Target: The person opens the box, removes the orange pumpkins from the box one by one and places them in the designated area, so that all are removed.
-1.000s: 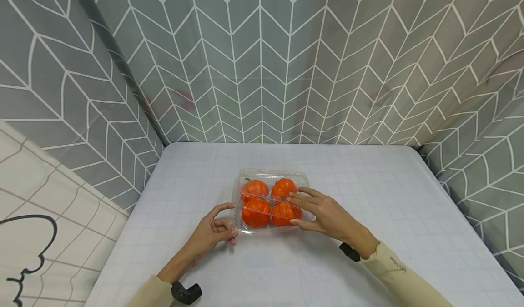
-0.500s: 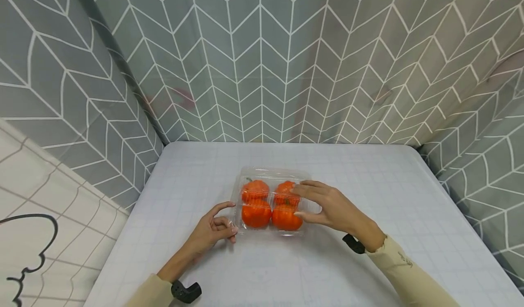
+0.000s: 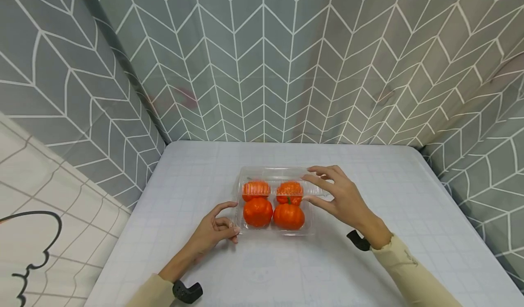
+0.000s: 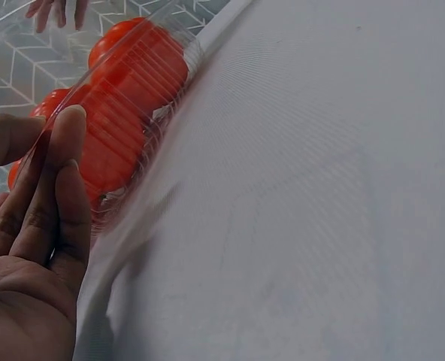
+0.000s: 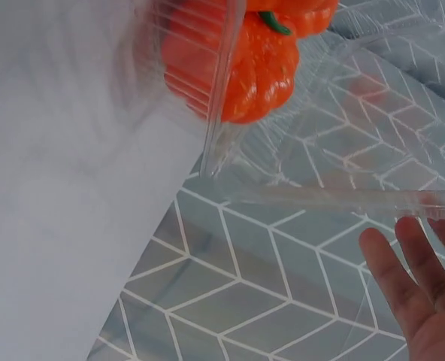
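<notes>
A clear plastic clamshell box (image 3: 276, 232) rests on the table, with several small orange pumpkins (image 3: 289, 217) in it. Green stems show on some of them. Its clear lid (image 5: 343, 199) is raised at an angle over the back pumpkins. My left hand (image 3: 210, 229) pinches the box's left rim between thumb and fingertips, seen closely in the left wrist view. On the other side, my right hand (image 3: 341, 195) holds the right end of the lid, fingers spread along its edge. The thumb is out of sight in the right wrist view.
The white table (image 3: 409, 216) surrounds the box. Behind it and at the sides hang grey curtains (image 3: 262, 70) with white chevron lines. A white grid-patterned cloth (image 3: 61, 234) hangs at the left.
The right hand has moved up and slightly right with the lid, whose front edge has swung back off the front pumpkins. The left hand has stayed at the left rim.
</notes>
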### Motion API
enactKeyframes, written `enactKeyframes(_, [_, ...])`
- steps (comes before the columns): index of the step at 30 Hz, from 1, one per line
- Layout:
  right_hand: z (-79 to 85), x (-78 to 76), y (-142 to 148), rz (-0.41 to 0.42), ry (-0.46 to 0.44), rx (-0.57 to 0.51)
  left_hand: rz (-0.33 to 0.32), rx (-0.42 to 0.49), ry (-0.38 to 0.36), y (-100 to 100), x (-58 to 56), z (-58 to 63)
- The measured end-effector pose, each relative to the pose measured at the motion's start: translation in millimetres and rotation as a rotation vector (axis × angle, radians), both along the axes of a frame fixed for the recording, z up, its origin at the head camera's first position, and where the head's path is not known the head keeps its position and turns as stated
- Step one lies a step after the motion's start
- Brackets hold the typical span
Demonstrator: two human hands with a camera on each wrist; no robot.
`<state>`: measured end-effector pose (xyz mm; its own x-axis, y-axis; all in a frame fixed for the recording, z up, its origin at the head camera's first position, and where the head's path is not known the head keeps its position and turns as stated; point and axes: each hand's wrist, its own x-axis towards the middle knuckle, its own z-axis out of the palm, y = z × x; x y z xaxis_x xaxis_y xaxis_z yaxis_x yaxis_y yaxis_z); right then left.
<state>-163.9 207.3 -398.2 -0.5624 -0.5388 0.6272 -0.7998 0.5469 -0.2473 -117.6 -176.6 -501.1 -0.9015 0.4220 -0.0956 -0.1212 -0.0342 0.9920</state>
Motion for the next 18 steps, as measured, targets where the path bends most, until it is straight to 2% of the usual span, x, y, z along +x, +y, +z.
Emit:
enactKeyframes(8, [5.1, -2.9, 7, -0.051, 0.004, -0.061, 0.007, -0.015, -0.01, 1, -0.1, 0.8])
enactKeyframes(15, [6.8, -14.3, 9, -0.023, 0.1, -0.177, 0.02, -0.025, -0.019, 1, 0.4, 0.8])
enactKeyframes(18, [5.9, -19.6, 8, -0.012, 0.095, -0.24, 0.022, -0.022, -0.024, 1, 0.6, 0.2])
